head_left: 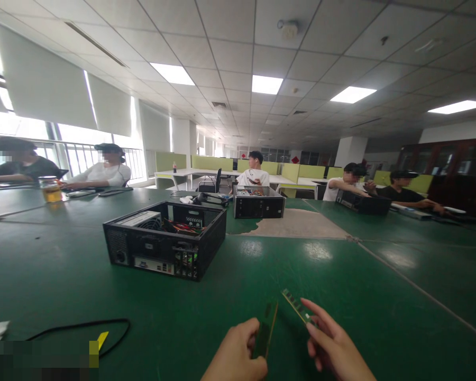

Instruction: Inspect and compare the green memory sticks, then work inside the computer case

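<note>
My left hand (240,349) is closed around one end of a green RAM stick (267,327), which stands up nearly on edge with its contact strip facing right. Between the thumb and fingers of my right hand (329,338) is a second RAM stick (295,304), tilted up to the left with dark chips along it. The upper ends of the two sticks are close together but apart. Ahead and to the left, an open black computer case (162,241) lies on the green table (143,296), with a fan, cables and rear ports showing.
Another open computer case (259,207) stands farther back, before a seated person (256,172). Other people sit around the table, one at a dark case (363,202). A jar of amber liquid (52,190) stands at left. A black cable (79,321) loops near the front left.
</note>
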`<state>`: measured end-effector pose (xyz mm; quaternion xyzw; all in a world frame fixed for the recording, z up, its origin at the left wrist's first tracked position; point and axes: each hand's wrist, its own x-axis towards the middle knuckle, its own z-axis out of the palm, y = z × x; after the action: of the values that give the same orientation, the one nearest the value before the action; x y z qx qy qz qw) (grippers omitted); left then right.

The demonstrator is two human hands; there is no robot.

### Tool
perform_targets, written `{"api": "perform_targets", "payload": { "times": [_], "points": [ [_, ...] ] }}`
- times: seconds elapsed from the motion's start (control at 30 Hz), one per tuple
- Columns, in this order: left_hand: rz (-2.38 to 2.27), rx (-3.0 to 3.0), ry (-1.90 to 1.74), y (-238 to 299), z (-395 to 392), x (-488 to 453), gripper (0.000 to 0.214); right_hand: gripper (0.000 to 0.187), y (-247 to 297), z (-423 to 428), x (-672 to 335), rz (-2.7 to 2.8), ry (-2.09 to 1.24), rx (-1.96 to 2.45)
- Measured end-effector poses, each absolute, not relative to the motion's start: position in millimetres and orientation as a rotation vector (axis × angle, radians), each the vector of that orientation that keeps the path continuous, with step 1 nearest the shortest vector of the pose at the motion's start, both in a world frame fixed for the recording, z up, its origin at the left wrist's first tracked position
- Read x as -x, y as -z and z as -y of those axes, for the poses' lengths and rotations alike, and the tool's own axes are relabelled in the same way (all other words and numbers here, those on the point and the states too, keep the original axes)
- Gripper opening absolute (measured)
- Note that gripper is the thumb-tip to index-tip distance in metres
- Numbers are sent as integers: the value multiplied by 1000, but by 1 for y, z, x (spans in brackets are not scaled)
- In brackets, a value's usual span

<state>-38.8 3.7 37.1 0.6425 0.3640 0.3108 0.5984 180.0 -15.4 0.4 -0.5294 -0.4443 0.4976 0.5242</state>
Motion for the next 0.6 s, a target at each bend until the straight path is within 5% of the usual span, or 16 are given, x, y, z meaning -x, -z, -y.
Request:
{"api": "perform_targets", "payload": {
  "times": [0.17,0.4,0.6],
  "points": [
    [-1001,-1500,-643,-34,-8,45,13,73,0,12,-184,746,-1165,1175],
    [-961,-1504,-578,-35,-14,54,19,32,-1,9,-191,853,-1248,1313],
    [-1042,-1630,-485,-38,-10,60,22,47,-3,17,-177,1085,-1326,1419]
  ]
}}
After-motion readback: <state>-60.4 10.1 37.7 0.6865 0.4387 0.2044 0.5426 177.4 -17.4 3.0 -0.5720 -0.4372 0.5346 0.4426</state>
